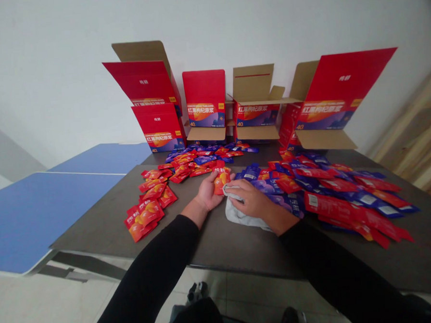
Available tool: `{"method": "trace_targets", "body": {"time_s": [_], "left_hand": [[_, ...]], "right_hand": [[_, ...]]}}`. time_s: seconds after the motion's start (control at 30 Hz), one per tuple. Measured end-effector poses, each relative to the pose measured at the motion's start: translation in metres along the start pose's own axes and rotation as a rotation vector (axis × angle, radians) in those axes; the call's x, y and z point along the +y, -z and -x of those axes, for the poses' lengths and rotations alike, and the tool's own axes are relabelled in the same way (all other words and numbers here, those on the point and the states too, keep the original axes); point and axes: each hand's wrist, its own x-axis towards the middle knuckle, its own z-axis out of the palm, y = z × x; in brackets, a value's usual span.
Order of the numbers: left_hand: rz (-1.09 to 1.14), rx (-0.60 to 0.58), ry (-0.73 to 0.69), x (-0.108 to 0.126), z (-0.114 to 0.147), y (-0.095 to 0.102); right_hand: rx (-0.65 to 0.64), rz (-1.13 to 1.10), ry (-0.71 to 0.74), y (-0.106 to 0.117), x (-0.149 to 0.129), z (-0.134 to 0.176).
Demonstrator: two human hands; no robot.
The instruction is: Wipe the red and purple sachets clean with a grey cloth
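Note:
A red and orange sachet (pixel 221 179) stands upright in my left hand (pixel 207 194), its printed front turned toward me. The fingers of that hand are closed round its left and lower side. My right hand (pixel 251 198) grips a pale grey cloth (pixel 242 217), and the cloth touches the sachet's lower right edge. Part of the cloth hangs down onto the dark table (pixel 219 238). To the left, several red sachets (pixel 151 210) lie overlapping in a row. Purple sachets (pixel 271 186) lie just beyond my right hand.
On the right spreads a large heap of red and purple sachets (pixel 341 184). A smaller mixed pile (pixel 197 160) lies toward the back. Behind stand several red cartons, including a left one (pixel 159 128) and a right one with raised flaps (pixel 324 107). A blue table (pixel 66 203) adjoins at left.

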Motion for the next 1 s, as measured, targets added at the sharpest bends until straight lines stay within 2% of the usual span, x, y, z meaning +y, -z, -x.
{"method": "trace_targets", "body": {"time_s": [0.1,0.2,0.47,0.6,1.0], "left_hand": [[-0.045,-0.005,-0.086,-0.004,0.002,-0.003],[-0.112,-0.066,-0.136,-0.008,0.005,-0.005],[-0.271,-0.185,-0.09,-0.019,0.009,-0.004],[-0.335,-0.192,-0.025,-0.022,0.011,-0.003],[-0.393,-0.147,0.121,-0.019,0.009,0.008]], "right_hand": [[-0.034,-0.008,0.047,-0.002,0.001,0.0],[0.008,0.012,0.026,-0.004,0.006,0.002],[0.136,0.095,-0.17,-0.004,0.015,0.004],[0.23,0.145,-0.244,-0.002,0.018,0.003],[0.389,0.225,-0.443,0.007,0.037,0.004]]}}
